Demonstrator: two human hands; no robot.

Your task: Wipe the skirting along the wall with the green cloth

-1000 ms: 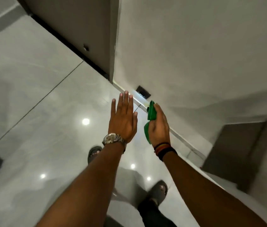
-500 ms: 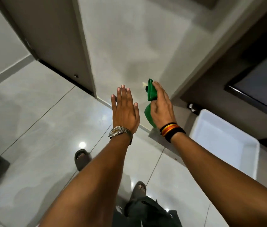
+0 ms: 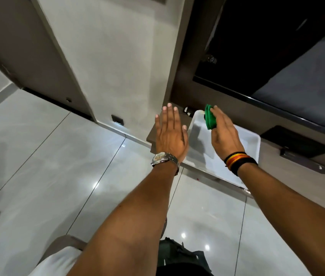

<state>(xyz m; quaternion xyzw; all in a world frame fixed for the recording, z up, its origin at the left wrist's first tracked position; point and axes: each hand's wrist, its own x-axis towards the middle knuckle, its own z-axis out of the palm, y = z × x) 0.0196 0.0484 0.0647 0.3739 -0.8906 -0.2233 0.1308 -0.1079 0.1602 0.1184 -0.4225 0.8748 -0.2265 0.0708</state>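
We hold the green cloth (image 3: pixel 210 118) folded in our right hand (image 3: pixel 224 135), pinched between the thumb underneath and the fingers (image 3: pixel 218 114) laid together along its far side; the cloth sticks out past the thumb side, toward our left hand. It hangs in the air above the far-left corner of a white tray (image 3: pixel 251 144), apart from the skirting (image 3: pixel 125 134) that runs along the foot of the pale wall (image 3: pixel 117 62). Our left hand (image 3: pixel 170 134) is empty, palm down, fingers straight and slightly spread, a wristwatch (image 3: pixel 162 158) on its wrist, over the glossy tiled floor (image 3: pixel 58 166).
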